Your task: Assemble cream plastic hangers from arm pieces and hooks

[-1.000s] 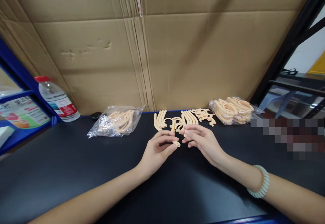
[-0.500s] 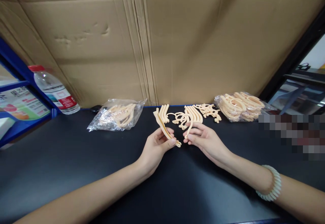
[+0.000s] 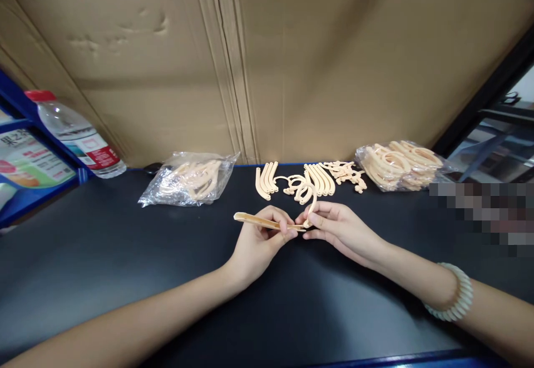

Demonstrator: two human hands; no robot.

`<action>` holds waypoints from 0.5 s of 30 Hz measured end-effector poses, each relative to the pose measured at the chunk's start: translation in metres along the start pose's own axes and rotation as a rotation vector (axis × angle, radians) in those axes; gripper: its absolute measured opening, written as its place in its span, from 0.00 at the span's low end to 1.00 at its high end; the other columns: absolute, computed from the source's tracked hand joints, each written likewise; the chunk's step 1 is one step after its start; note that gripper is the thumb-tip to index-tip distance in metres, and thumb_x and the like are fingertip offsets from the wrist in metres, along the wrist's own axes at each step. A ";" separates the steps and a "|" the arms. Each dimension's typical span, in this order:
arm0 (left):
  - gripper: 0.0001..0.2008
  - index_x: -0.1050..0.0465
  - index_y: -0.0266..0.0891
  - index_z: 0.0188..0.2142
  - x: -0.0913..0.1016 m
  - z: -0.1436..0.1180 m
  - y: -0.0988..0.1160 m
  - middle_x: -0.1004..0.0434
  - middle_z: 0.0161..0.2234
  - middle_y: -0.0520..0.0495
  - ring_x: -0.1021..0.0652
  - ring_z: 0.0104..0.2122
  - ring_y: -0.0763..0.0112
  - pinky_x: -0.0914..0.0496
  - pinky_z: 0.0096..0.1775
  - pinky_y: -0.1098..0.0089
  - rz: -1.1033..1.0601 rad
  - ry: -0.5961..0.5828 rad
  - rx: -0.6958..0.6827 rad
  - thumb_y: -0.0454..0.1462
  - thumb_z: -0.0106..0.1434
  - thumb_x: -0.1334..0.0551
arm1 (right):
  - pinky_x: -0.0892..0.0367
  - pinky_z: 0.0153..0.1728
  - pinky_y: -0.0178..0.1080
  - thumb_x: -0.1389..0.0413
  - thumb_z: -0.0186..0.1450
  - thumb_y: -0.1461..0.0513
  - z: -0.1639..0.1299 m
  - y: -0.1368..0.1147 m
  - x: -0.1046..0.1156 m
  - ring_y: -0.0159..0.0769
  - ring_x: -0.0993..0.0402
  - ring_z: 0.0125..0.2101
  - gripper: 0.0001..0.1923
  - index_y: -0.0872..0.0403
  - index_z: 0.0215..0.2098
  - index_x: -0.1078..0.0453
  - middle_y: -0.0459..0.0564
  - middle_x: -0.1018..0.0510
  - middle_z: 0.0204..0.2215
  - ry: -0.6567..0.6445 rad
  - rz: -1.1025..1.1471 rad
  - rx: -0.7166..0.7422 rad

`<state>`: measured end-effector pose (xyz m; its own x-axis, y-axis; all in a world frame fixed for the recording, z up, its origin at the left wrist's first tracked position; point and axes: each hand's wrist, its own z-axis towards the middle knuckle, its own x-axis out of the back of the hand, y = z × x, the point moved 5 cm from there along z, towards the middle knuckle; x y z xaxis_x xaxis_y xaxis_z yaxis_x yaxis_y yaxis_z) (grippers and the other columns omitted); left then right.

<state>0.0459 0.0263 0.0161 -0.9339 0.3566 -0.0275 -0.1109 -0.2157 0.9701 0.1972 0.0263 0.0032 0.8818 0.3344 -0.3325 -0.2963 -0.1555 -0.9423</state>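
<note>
Since half a second ago, the left hand is swinging its long peach strip from upright to nearly level, tip pointing left. Left fingers are pinching the strip's right end just above the black surface. The right hand is pinching a short curved piece, its lower end meeting the strip's end between the two hands. Loose peach parts are lying behind, between two clear bags. Judging by this, joining well is calling for both ends lined up square, grips close to the joint, pressure gentle.
</note>
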 end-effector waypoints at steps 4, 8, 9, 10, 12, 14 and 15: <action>0.10 0.34 0.36 0.23 0.000 0.000 0.000 0.30 0.30 0.51 0.24 0.34 0.71 0.31 0.38 0.70 -0.001 0.008 -0.017 0.32 0.57 0.34 | 0.29 0.37 0.36 0.37 0.58 0.57 -0.001 -0.001 -0.001 0.31 0.27 0.35 0.09 0.56 0.30 0.27 0.49 0.23 0.34 -0.013 -0.020 -0.024; 0.10 0.33 0.37 0.24 0.001 -0.001 -0.001 0.30 0.31 0.50 0.22 0.35 0.69 0.28 0.39 0.69 -0.011 0.000 -0.030 0.32 0.58 0.34 | 0.29 0.36 0.37 0.36 0.56 0.56 -0.002 0.000 -0.002 0.32 0.26 0.33 0.11 0.56 0.29 0.27 0.49 0.23 0.32 0.015 -0.046 -0.039; 0.10 0.33 0.37 0.24 0.001 -0.001 0.000 0.30 0.31 0.50 0.22 0.34 0.69 0.28 0.39 0.69 -0.009 -0.002 -0.033 0.32 0.58 0.34 | 0.29 0.36 0.37 0.36 0.56 0.56 -0.002 0.000 -0.003 0.31 0.26 0.32 0.12 0.57 0.29 0.28 0.49 0.23 0.31 0.020 -0.048 -0.038; 0.09 0.33 0.37 0.24 0.001 -0.001 0.000 0.30 0.31 0.50 0.22 0.34 0.69 0.27 0.39 0.69 -0.003 -0.002 -0.036 0.32 0.58 0.34 | 0.29 0.36 0.37 0.36 0.56 0.56 -0.002 -0.001 -0.003 0.31 0.26 0.32 0.12 0.57 0.29 0.28 0.49 0.23 0.30 0.024 -0.049 -0.036; 0.09 0.32 0.37 0.23 0.000 -0.002 0.002 0.30 0.31 0.50 0.22 0.34 0.69 0.26 0.39 0.69 0.013 0.002 -0.043 0.32 0.58 0.34 | 0.29 0.35 0.36 0.36 0.56 0.56 -0.001 -0.001 -0.004 0.31 0.26 0.31 0.12 0.56 0.29 0.28 0.48 0.23 0.29 0.027 -0.050 -0.040; 0.09 0.32 0.37 0.23 0.000 -0.002 0.004 0.29 0.30 0.50 0.22 0.34 0.68 0.26 0.39 0.68 0.027 0.008 -0.045 0.33 0.57 0.34 | 0.29 0.33 0.36 0.35 0.56 0.56 -0.002 -0.002 -0.004 0.31 0.26 0.30 0.13 0.56 0.28 0.29 0.47 0.23 0.28 0.035 -0.053 -0.045; 0.09 0.32 0.37 0.23 0.000 -0.002 0.004 0.29 0.30 0.50 0.21 0.34 0.67 0.26 0.39 0.68 0.027 0.009 -0.041 0.33 0.57 0.34 | 0.29 0.33 0.36 0.35 0.55 0.56 -0.002 -0.002 -0.004 0.31 0.26 0.30 0.13 0.56 0.28 0.30 0.47 0.23 0.27 0.041 -0.055 -0.046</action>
<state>0.0450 0.0231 0.0194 -0.9397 0.3420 -0.0034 -0.0988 -0.2621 0.9600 0.1946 0.0236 0.0064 0.9109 0.3056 -0.2773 -0.2306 -0.1802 -0.9562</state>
